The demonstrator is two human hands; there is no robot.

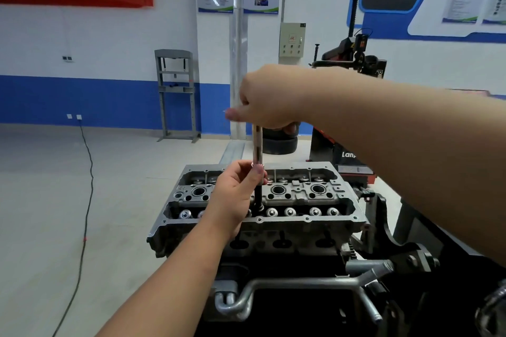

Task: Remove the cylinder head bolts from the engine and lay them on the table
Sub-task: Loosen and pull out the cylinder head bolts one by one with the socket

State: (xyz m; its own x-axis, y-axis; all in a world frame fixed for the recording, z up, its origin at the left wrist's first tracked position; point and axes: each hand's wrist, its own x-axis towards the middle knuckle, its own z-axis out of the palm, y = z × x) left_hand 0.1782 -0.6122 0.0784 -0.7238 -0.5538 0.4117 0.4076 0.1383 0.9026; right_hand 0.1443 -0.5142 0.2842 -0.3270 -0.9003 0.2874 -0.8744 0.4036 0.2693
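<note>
The grey cylinder head [301,223] sits on the engine in the middle of the view, its valve gear exposed. A long chrome extension bar [257,146] stands upright over the head, and its dark lower end [258,198] reaches down into the head's near middle. My right hand [269,98] grips the top of the bar from above. My left hand [236,197] holds the bar lower down, at the joint between chrome and dark shaft, with the fingers curled round it. No loose bolt shows.
Metal coolant pipes [298,284] and a dark engine stand bracket [405,252] lie in front of and right of the engine. A tyre changer [353,60] and stacked tyres [279,142] stand behind. A grey press frame [176,93] is against the wall; a black cable [85,200] crosses the floor on the left.
</note>
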